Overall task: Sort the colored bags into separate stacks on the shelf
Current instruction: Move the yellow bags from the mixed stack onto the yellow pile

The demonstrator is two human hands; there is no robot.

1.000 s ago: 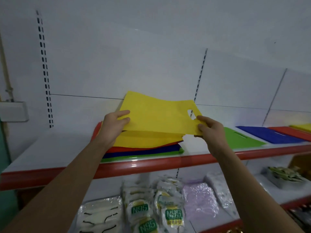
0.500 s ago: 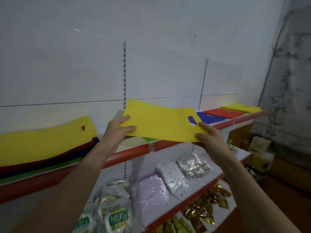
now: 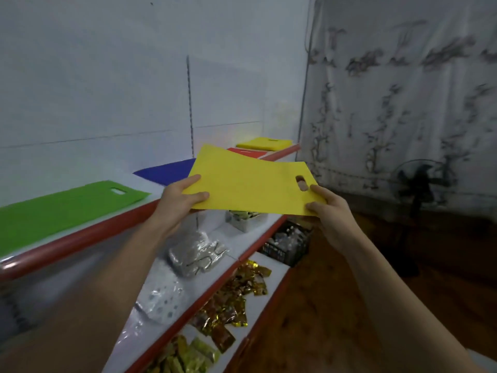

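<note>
Our hands, left hand (image 3: 179,200) and right hand (image 3: 326,211), pinch the yellow bag (image 3: 250,185); we have turned toward the yellow stack (image 3: 265,143), ready for placing.

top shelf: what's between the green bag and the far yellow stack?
In the head view, between the green bag and the yellow stack lie a blue bag, then a red bag, both partly hidden by the held yellow bag.

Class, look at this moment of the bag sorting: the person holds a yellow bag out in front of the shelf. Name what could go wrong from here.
1. The yellow bag is pinched only at its edges by the left hand and right hand; being limp, it may sag or slip.
2. The yellow stack lies at the shelf's far end, past the red stack, so the bag might land partly on red.
</note>
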